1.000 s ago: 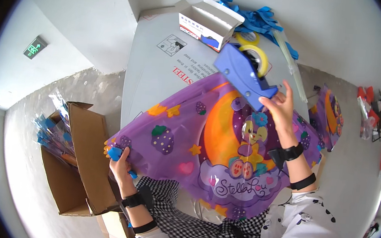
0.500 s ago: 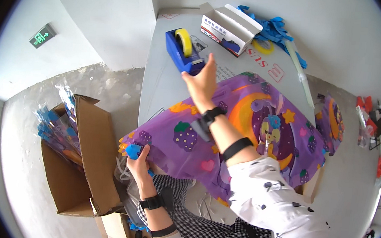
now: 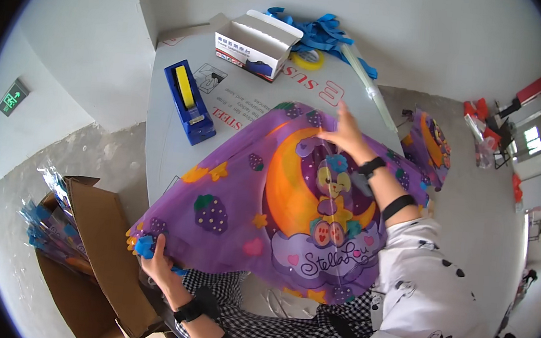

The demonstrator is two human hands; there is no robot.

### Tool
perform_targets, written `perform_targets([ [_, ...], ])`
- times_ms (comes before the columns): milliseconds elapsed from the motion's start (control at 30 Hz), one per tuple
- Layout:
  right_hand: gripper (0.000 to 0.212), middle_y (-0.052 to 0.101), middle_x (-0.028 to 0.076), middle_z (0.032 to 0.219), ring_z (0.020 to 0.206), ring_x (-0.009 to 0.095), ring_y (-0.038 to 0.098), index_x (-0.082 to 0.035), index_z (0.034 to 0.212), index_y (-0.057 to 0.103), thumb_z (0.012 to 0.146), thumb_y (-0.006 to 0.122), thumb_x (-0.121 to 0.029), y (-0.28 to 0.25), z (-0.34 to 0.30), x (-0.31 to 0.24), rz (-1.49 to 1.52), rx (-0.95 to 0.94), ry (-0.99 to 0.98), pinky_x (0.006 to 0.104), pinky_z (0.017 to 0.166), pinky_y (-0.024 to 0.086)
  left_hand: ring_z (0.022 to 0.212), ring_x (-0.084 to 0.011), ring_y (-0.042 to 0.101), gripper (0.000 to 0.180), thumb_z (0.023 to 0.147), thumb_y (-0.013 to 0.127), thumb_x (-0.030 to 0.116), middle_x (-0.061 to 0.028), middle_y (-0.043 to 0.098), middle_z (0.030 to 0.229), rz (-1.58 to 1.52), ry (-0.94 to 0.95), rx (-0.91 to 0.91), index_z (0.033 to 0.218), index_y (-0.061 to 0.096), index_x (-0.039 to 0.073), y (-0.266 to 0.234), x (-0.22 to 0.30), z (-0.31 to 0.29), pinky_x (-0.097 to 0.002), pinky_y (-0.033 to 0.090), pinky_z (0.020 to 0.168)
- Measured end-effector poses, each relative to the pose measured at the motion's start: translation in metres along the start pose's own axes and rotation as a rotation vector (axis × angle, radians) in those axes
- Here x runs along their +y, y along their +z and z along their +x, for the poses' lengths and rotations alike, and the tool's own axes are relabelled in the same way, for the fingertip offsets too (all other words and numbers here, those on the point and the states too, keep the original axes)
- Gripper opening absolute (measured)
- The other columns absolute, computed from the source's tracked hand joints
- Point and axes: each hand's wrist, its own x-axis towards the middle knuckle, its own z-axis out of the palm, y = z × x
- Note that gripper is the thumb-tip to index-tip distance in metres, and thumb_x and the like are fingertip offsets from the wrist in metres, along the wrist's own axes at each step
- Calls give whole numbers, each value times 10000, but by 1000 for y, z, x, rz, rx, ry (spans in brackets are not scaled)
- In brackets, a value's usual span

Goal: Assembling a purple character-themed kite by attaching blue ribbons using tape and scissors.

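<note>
A purple kite [image 3: 236,185], printed with a moon, a cartoon animal, stars and berries, spreads over the table edge and my lap. Its left corner, with a small blue piece [image 3: 145,246] on it, is pinched in my left hand [image 3: 158,266]. My right hand [image 3: 346,137] is at the kite's upper edge, thumb and fingers spread; whether it touches the sheet is hard to tell. Beyond the kite to the left, a blue tape dispenser [image 3: 199,129] stands on the table, loaded with a yellow tape roll [image 3: 185,89].
On the grey table [image 3: 161,158] are an opened dispenser carton [image 3: 250,46], blue ribbons [image 3: 326,31], a loose yellow tape roll [image 3: 308,59] and pale rods [image 3: 370,84]. A cardboard box [image 3: 103,244] of wrapped kites stands at lower left. Another printed purple piece [image 3: 426,145] hangs at right.
My right hand has left the tape dispenser and moved right to the kite's upper edge. The view has shifted right. My left hand keeps its hold on the corner.
</note>
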Motion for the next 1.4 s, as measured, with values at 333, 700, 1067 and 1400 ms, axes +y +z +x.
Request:
perform_targets([
  [333,1144,525,328,1246,1186,423,521,87,1427,221,584,877,-324,-54,-20,71,-171,-368,114,397,997,435,370,-17,280,189,781,788,114,87,404,517,72,50,36,854,615,106,-13,-3,5,-205,183,353],
  [700,953,558,315,1194,1115,408,572,20,1408,279,670,827,-230,-57,-30,73,-120,-472,291,430,924,464,361,-22,276,183,793,778,101,79,412,521,68,40,40,891,623,90,-6,-2,8,-208,181,350],
  [1067,1050,625,277,1063,918,402,644,-90,1499,165,651,784,-116,-117,101,77,-524,-372,23,449,787,505,448,-21,402,167,803,765,96,69,487,600,61,-51,-132,854,606,94,50,-21,-69,-183,230,392],
  [1400,796,530,199,1325,1211,316,535,-79,1491,226,836,679,-82,6,-17,-108,136,-162,-450,395,1008,423,462,9,348,227,886,696,256,15,635,654,334,-79,-104,910,661,33,-22,22,-94,-180,216,423],
])
